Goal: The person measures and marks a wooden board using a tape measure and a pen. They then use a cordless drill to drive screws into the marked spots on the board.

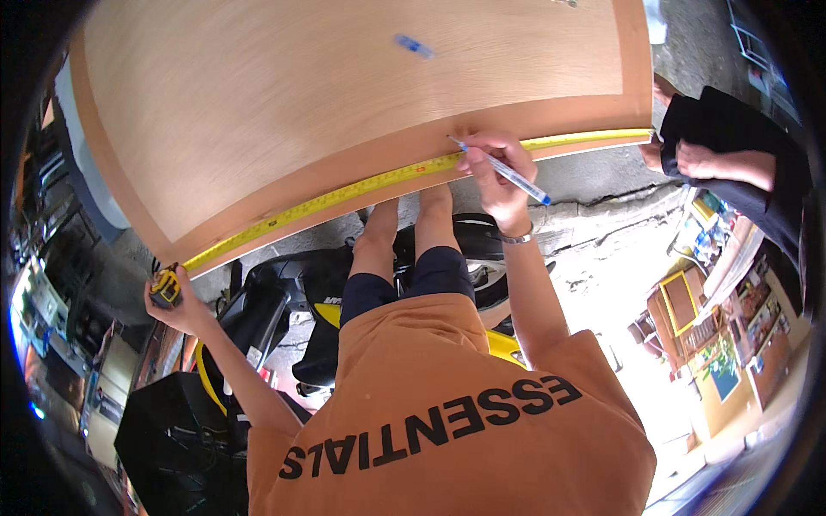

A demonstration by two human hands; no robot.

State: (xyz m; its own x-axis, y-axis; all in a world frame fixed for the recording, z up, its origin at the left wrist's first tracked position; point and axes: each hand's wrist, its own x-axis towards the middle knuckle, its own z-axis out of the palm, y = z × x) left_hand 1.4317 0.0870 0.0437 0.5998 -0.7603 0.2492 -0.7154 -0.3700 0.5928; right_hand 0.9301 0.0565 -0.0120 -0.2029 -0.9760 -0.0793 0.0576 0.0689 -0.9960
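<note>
A large wooden panel [361, 103] with a darker brown border lies in front of me. Along its near border stretches a yellow tape measure blade [344, 188]. My left hand [182, 308] is wrapped round the yellow and black tape measure case [166, 286] at the panel's near left corner. In my right hand [499, 176] is a pen [516, 179] with a blue end, its tip at the brown border just beyond the blade. That hand rests over the blade, right of the middle. A blue pen cap [414, 46] lies farther back on the panel.
At the right, another person in dark clothing [731, 129] stands by the panel's end, one hand [651, 157] near the blade's end. A black and yellow motorbike [284, 292] is close behind my legs. Wooden furniture [680, 301] stands at the far right.
</note>
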